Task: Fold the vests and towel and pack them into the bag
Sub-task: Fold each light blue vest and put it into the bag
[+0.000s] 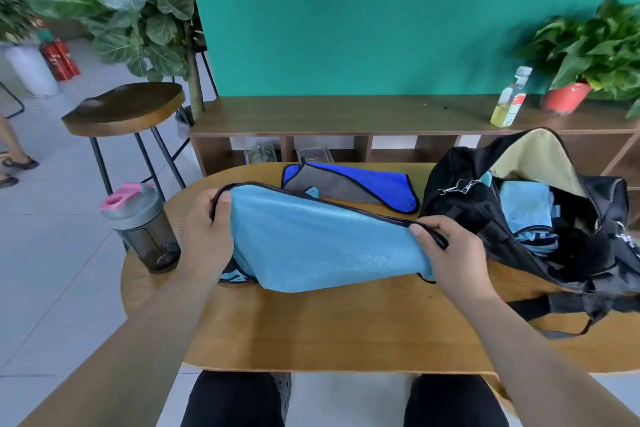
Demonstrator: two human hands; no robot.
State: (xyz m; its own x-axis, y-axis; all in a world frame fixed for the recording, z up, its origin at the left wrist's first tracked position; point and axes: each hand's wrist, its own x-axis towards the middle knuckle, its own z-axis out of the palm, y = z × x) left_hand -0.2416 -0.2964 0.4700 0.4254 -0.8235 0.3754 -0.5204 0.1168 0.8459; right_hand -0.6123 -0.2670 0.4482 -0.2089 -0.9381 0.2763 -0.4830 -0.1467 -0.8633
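A light blue vest [322, 246] with black trim is lifted off the wooden table [346, 329]. My left hand [204, 236] pinches its left edge and my right hand [446, 253] pinches its right edge, the cloth sagging between them. Behind it lies a blue and grey towel [349, 184], flat on the table. At the right stands the black bag [540, 218], unzipped, with light blue fabric folded inside it.
A grey shaker bottle [142, 229] with a pink lid stands at the table's left edge. A wooden stool [124, 111] is beyond it. A low shelf [346, 114] behind carries a drink bottle [510, 97] and a potted plant [585, 55].
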